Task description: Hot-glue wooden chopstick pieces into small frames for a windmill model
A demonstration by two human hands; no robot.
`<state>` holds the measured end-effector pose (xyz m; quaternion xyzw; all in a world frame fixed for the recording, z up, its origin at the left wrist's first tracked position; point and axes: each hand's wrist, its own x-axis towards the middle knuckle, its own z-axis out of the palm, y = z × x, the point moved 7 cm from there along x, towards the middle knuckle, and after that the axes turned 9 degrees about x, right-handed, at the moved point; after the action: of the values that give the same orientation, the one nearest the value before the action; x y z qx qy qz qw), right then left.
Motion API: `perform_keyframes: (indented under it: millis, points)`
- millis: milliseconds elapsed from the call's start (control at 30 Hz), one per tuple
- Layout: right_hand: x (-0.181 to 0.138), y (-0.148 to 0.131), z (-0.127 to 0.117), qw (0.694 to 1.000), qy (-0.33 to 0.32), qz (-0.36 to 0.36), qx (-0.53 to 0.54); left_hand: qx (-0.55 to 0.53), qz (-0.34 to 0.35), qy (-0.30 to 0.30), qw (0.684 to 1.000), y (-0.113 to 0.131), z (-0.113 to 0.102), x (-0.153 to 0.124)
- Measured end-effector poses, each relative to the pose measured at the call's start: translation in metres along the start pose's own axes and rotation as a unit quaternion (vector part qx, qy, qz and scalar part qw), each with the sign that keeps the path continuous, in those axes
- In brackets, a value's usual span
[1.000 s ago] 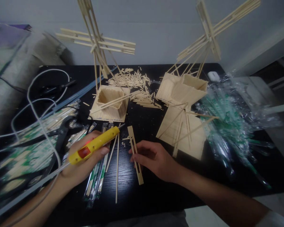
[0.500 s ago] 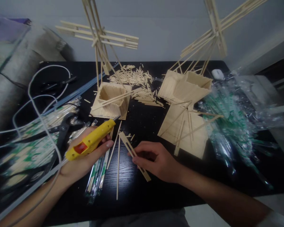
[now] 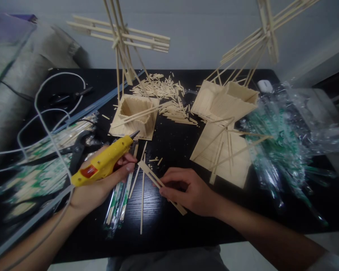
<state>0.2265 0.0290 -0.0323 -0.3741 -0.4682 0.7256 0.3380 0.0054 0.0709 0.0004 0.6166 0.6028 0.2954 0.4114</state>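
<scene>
My left hand (image 3: pixel 97 188) is wrapped round a yellow glue gun (image 3: pixel 106 160) with a red patch on its side; its metal nozzle points up and right. A clear glue stick (image 3: pixel 31 229) runs out of its back end. Between the thumb and fingers of my right hand (image 3: pixel 188 192) is a narrow frame of glued wooden sticks (image 3: pixel 151 174), tilted, with a slot along its middle. The frame's upper end lies close to my left fingertips. Loose thin sticks (image 3: pixel 142 203) lie on the black table between my hands, beside small cut bits (image 3: pixel 154 161).
Two stick-built windmill models stand at the back, with a left base (image 3: pixel 117 130) and a right box (image 3: pixel 228 105). A pile of short sticks (image 3: pixel 161 88) lies between them. Plastic wrappers (image 3: pixel 282 139) cover the right side. Pliers (image 3: pixel 79 148), wrapped chopsticks (image 3: pixel 45 169) and a white cable (image 3: pixel 49 131) are left.
The glue gun has tilted slightly and shifted a little left and up. The stick frame's upper end has moved slightly left towards my left fingers. The view has shifted a little.
</scene>
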Motion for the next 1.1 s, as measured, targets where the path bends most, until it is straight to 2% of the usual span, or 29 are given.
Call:
perform_keyframes:
  millis: [167, 400, 500, 733, 967, 1100]
  points:
    - [0.000, 0.004, 0.000, 0.999, 0.001, 0.020, 0.036, 0.000, -0.002, 0.006, 1.000, -0.001, 0.000, 0.000]
    - [0.003, 0.009, -0.002, 0.982, 0.009, 0.059, 0.181, -0.004, 0.003, -0.028, 1.000, 0.001, 0.004, 0.004]
    - [0.005, 0.006, -0.008, 0.976, 0.034, 0.036, 0.211, -0.036, -0.011, -0.032, 0.999, 0.004, 0.007, 0.006]
    - [0.003, 0.002, -0.018, 0.974, 0.083, -0.018, 0.210, -0.116, -0.026, -0.045, 0.992, 0.002, 0.014, 0.002]
    - [0.003, -0.001, -0.019, 0.973, 0.089, -0.034, 0.211, -0.132, -0.034, -0.051, 0.989, 0.002, 0.016, 0.000]
    - [0.002, -0.002, -0.019, 0.976, 0.091, -0.035, 0.194, -0.125, -0.037, -0.075, 0.989, 0.006, 0.019, 0.000]
